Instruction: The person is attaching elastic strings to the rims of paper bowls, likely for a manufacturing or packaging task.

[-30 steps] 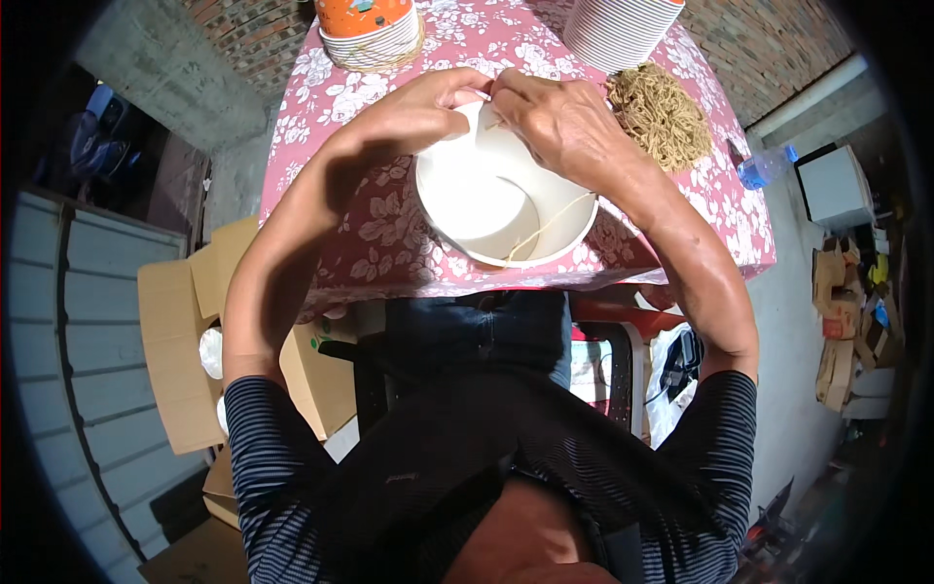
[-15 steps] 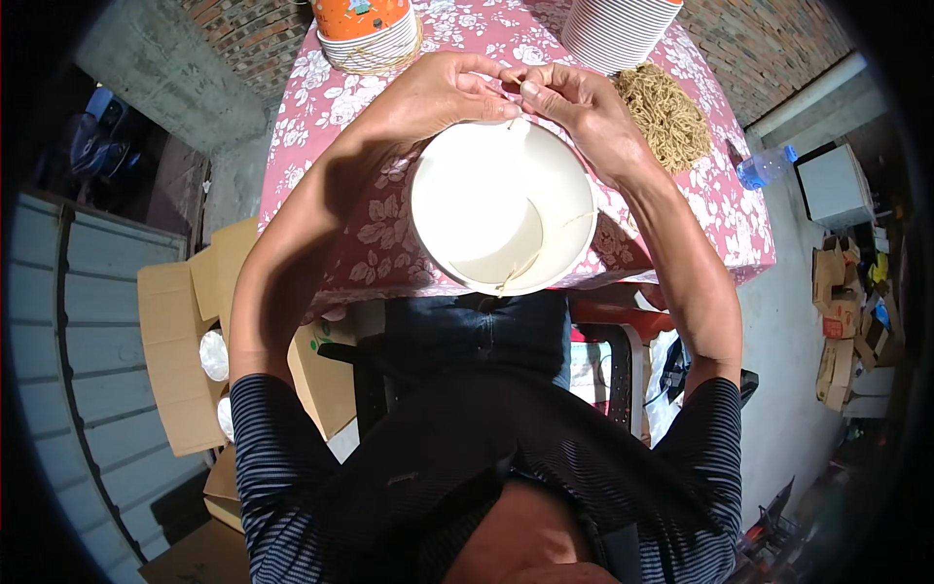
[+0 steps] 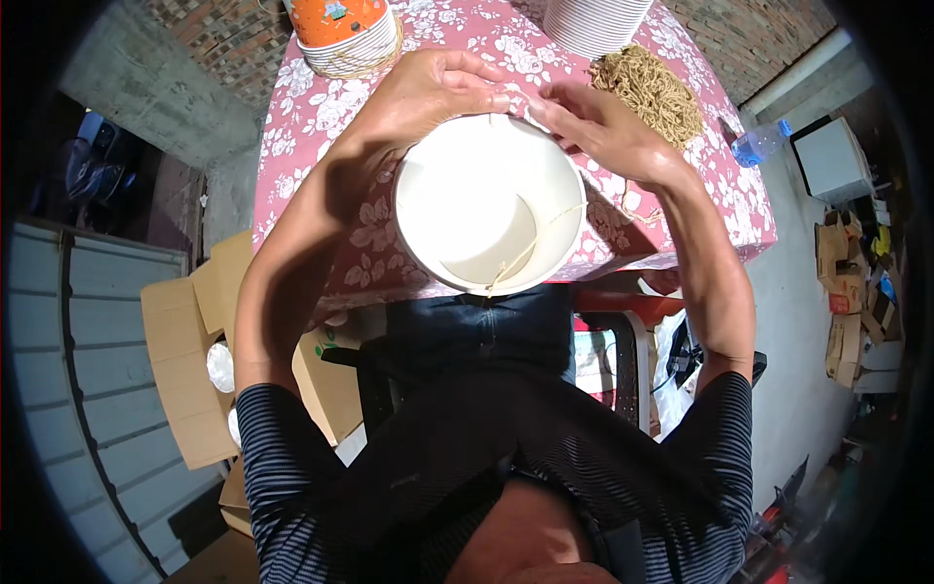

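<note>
"What's leftmost on the tabletop (image 3: 292, 146)?"
"An orange-and-white stack (image 3: 339, 21) by the far left edge, cut off above."
"And the left hand (image 3: 425, 92)?"
"At the bucket's (image 3: 486, 202) far rim, thumb and fingers wide apart. I can't tell whether they touch it."
"Where's the bucket?"
"At the near edge, mouth up, just nearer the body than both hands' fingers. Glare washes out much of its inside; a thin string (image 3: 504, 273) crosses its near right rim."
"Further right?"
"A white stack (image 3: 595, 24), also cut off, then the right hand (image 3: 608, 131), fingers loosely bent, thumb apart; its fingertips are hard to make out. Behind it, partly hidden, lies twine (image 3: 650, 92)."
</note>
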`<state>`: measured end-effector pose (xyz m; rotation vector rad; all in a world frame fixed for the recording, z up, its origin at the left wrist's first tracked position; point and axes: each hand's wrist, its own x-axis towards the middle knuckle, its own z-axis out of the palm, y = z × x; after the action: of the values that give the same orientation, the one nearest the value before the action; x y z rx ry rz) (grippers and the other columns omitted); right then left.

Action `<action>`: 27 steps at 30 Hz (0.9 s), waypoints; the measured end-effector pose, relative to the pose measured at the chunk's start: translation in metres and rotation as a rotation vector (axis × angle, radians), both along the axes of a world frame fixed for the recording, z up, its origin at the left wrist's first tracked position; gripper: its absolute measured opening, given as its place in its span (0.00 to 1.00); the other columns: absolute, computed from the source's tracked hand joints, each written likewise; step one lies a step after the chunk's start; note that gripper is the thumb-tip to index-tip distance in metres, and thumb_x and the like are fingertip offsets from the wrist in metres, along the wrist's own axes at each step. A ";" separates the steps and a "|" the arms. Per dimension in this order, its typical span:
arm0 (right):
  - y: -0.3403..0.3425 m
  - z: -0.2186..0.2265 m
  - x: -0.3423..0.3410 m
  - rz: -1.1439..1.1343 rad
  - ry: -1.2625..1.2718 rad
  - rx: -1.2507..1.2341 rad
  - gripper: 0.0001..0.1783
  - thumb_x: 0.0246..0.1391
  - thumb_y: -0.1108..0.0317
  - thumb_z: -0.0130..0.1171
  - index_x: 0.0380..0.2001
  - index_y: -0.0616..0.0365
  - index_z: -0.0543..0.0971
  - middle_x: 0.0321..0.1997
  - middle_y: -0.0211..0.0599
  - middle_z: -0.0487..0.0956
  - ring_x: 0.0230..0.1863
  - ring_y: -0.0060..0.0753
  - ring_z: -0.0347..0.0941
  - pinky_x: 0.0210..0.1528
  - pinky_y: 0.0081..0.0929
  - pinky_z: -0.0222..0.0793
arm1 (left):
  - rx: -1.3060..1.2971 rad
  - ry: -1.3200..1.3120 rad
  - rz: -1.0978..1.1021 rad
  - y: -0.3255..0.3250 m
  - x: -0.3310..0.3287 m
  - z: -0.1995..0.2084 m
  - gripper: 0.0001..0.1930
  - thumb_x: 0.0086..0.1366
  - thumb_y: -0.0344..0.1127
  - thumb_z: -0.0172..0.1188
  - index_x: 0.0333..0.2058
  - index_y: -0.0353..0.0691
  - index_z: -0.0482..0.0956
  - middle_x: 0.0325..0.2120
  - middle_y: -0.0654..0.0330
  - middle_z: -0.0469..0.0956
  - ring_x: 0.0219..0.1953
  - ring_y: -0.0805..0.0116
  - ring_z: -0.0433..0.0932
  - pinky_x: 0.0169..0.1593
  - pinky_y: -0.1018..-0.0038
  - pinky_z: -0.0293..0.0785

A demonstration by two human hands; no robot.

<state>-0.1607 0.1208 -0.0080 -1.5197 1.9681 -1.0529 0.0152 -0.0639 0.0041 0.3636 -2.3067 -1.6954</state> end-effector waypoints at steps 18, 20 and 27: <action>0.021 0.022 -0.010 0.024 -0.495 0.198 0.19 0.58 0.54 0.73 0.29 0.61 0.85 0.20 0.26 0.77 0.19 0.15 0.70 0.25 0.18 0.78 | 0.476 0.150 -0.111 -0.001 0.001 -0.007 0.12 0.69 0.29 0.67 0.46 0.33 0.75 0.34 0.57 0.82 0.35 0.70 0.85 0.38 0.79 0.84; 0.028 0.023 -0.018 0.025 -0.359 0.213 0.23 0.61 0.49 0.69 0.27 0.61 0.84 0.19 0.27 0.77 0.18 0.16 0.73 0.25 0.19 0.79 | 0.471 0.101 -0.103 0.002 0.003 0.000 0.12 0.69 0.29 0.67 0.46 0.33 0.75 0.34 0.57 0.82 0.36 0.71 0.85 0.40 0.79 0.84; 0.034 0.030 -0.010 0.163 -0.326 0.263 0.31 0.59 0.38 0.67 0.28 0.62 0.82 0.23 0.31 0.79 0.21 0.18 0.76 0.23 0.19 0.79 | 0.404 0.056 -0.095 0.008 0.004 -0.001 0.13 0.70 0.30 0.66 0.48 0.33 0.74 0.34 0.58 0.82 0.36 0.71 0.86 0.41 0.81 0.85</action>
<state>-0.1708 0.1546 0.0220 -1.2542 1.6537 -0.8712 0.0192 -0.0556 0.0032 0.2790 -1.9604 -2.1903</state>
